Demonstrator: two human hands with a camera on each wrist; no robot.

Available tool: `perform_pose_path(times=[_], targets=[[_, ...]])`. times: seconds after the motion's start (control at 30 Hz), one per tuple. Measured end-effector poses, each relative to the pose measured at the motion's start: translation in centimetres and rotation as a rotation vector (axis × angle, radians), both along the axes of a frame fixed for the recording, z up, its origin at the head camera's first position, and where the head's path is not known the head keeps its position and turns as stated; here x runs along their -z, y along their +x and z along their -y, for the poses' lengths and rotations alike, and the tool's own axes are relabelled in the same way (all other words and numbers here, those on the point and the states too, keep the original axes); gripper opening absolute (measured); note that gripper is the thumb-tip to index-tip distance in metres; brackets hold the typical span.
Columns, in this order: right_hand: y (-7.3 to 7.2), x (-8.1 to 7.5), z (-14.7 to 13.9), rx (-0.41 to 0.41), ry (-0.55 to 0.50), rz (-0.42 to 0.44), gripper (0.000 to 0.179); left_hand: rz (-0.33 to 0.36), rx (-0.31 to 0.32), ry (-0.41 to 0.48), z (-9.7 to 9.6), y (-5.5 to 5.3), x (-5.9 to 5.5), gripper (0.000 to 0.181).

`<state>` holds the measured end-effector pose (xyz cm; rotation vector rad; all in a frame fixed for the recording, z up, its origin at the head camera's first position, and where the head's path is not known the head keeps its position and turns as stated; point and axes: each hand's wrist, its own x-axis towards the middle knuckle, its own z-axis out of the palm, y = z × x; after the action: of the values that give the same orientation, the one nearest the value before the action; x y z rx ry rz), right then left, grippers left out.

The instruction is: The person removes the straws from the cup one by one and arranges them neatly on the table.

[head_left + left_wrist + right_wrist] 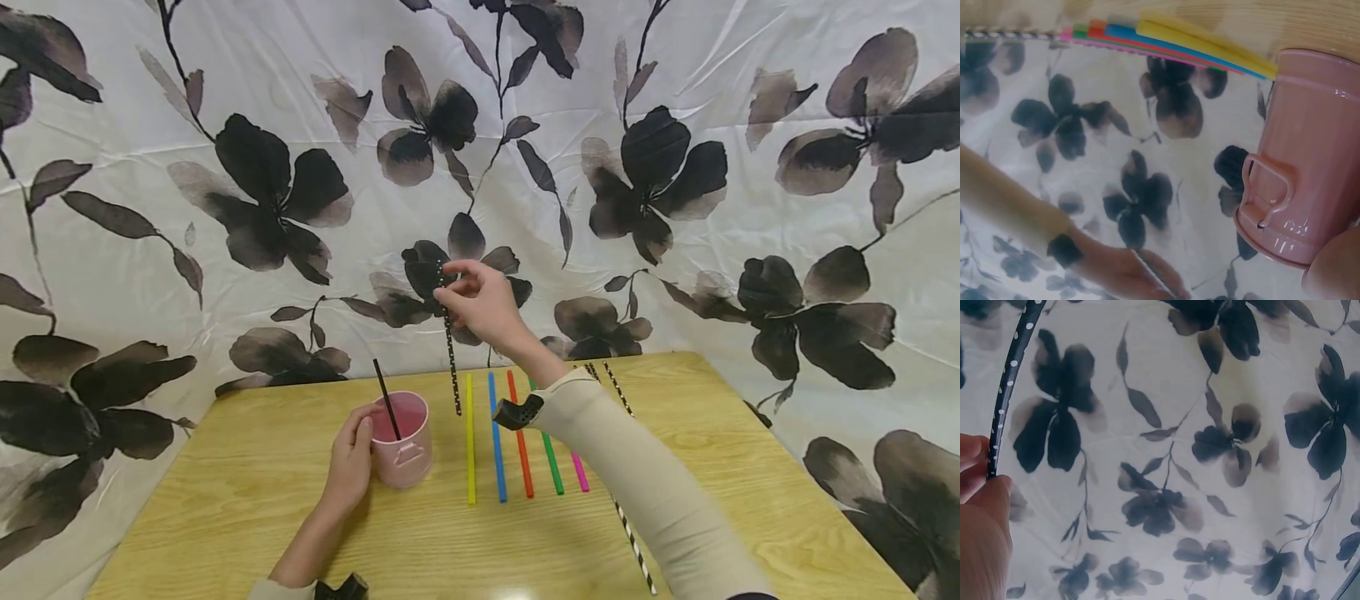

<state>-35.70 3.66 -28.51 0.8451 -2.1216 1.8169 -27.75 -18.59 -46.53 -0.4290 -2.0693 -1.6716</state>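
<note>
My right hand (483,304) pinches a black straw with white dots (452,354) near its upper end, between thumb and fingers. The straw hangs almost upright above the table, just right of the pink metal cup (405,462). In the right wrist view the same dotted straw (1013,369) rises from the fingertips. My left hand (351,458) grips the cup at its left side and rim. A plain black straw (386,396) leans inside the cup. The cup's small handle (1272,181) shows in the left wrist view.
Right of the cup lie a yellow straw (471,442), a blue straw (497,450), a red straw (521,442), a green straw (553,467) and a pink straw (580,473). Black-and-white straws (633,546) lie farther right, partly under the right arm. Floral cloth (525,208) hangs behind the wooden table (247,467).
</note>
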Motion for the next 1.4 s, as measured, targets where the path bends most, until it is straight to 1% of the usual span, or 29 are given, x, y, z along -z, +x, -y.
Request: perform_pose_path(times=[0.1,0.23,0.3,0.43,0.6,0.67,0.77,0.83,0.9,1.13,1.27,1.4], targets=[[1.1,-0.6,-2.3,0.018,-0.007,-0.058,0.034,0.009,0.0,0.01,-0.1,0.0,0.2,0.029],[2.4,-0.8,-5.0,0.077,0.014,-0.096,0.029,0.008,-0.016,-0.001,-0.2,-0.1,0.4,0.029],[2.7,-0.6,-6.2,0.108,0.027,-0.1,0.029,-0.001,-0.031,-0.02,-0.2,-0.1,0.3,0.029],[3.2,0.1,-8.4,0.161,0.064,-0.107,0.027,0.001,-0.036,-0.018,-0.1,-0.2,-0.1,0.029],[3.7,1.4,-10.8,0.186,0.112,-0.082,0.025,0.007,-0.025,-0.009,0.1,0.0,-0.6,0.029],[3.7,2.2,-12.0,0.197,0.137,-0.085,0.025,0.012,-0.024,-0.019,0.0,0.0,-0.7,0.029],[3.3,4.0,-14.0,0.228,0.19,-0.104,0.021,0.029,-0.028,-0.018,-0.1,0.1,-0.5,0.03],[3.2,5.3,-15.3,0.247,0.222,-0.11,0.019,0.029,-0.029,-0.027,-0.2,0.0,-0.2,0.03],[3.1,6.5,-16.5,0.258,0.24,-0.101,0.017,0.031,-0.03,-0.013,-0.1,-0.3,0.2,0.029],[4.3,9.5,-19.5,0.28,0.282,0.001,0.015,-0.013,-0.012,-0.024,0.7,-1.7,2.1,0.03],[5.1,11.2,-21.0,0.29,0.298,0.035,0.017,-0.043,0.005,-0.029,0.9,-2.0,2.5,0.031],[5.9,13.1,-22.3,0.308,0.321,0.07,0.018,-0.046,0.004,-0.026,0.8,-1.9,2.6,0.031]])
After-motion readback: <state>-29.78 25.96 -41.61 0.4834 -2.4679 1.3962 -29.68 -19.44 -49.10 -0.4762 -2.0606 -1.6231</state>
